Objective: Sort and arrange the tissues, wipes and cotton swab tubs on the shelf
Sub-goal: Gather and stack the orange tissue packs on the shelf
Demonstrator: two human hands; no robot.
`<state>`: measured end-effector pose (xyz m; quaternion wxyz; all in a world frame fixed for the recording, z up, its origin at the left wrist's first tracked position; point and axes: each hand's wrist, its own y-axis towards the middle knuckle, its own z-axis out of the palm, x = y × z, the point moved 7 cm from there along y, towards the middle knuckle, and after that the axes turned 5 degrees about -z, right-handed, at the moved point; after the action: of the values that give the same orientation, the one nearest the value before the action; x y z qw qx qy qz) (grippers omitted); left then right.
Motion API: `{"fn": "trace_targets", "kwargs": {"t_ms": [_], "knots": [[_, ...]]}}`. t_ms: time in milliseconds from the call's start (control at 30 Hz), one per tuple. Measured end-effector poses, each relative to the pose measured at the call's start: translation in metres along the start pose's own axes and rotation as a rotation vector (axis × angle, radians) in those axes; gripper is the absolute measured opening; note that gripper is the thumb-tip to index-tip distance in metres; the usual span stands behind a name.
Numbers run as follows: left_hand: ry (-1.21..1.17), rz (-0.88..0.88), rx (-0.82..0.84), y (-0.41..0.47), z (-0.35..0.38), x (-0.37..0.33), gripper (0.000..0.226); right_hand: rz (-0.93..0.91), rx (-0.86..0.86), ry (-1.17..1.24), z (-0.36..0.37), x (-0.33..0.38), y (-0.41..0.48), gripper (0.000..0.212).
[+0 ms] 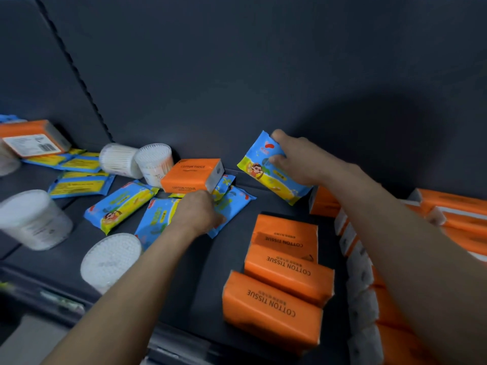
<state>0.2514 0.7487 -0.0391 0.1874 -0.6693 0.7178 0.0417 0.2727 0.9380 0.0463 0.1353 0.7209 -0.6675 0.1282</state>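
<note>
A person's right hand (295, 156), at 2 o'clock from the frame's centre, holds a blue wipes pack (268, 172) tilted clear of the dark shelf (205, 262). The thumb is curled over its face and the fingers are wrapped round its top edge.

The left hand (199, 213), at 8 o'clock, lies knuckles-up on a loose heap of blue wipes packs (232, 206). Its fingers bend down onto them, but whether they have hold of one cannot be told. Just beyond that hand, at its 12 o'clock, a single orange tissue pack (188, 175) is propped on the wipes near the back panel (237, 75).

At 5 o'clock, three orange tissue packs (288, 272) marked "COTTON TISSUE" lie in a row, each overlapping the next. More orange packs (453, 222) are stacked at 3 o'clock along the right edge.

Two cotton swab tubs (155, 162) sit at 9 o'clock, just beside the single orange pack, one lying on its side. Two more tubs (110, 259) sit at 8 o'clock towards the shelf's front, the outer one blurred. Further wipes packs (81, 184) and another orange pack (31, 138) lie far out at 9 o'clock.
</note>
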Motion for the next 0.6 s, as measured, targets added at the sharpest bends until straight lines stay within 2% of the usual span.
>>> {"fn": "trace_targets", "kwargs": {"t_ms": [167, 233, 300, 433, 500, 600], "knots": [[-0.113, -0.074, 0.021, 0.002, 0.009, 0.009, 0.069, 0.033, 0.001, -0.056, 0.002, 0.001, -0.003, 0.018], [-0.084, -0.117, 0.033, 0.002, 0.011, 0.012, 0.083, 0.025, -0.005, -0.059, 0.001, 0.004, -0.004, 0.019], [-0.025, -0.141, 0.054, -0.001, 0.012, 0.014, 0.086, 0.013, -0.009, -0.06, 0.001, 0.007, -0.005, 0.019], [-0.227, -0.085, 0.135, -0.008, 0.008, 0.008, 0.051, -0.007, -0.027, -0.021, -0.002, 0.01, -0.007, 0.022], [-0.309, -0.019, 0.106, -0.014, -0.004, 0.003, 0.031, -0.009, -0.05, 0.003, -0.006, 0.01, -0.007, 0.024], [-0.41, 0.02, 0.025, -0.023, -0.029, 0.002, 0.023, -0.006, -0.126, 0.001, -0.017, 0.008, -0.008, 0.028]]}}
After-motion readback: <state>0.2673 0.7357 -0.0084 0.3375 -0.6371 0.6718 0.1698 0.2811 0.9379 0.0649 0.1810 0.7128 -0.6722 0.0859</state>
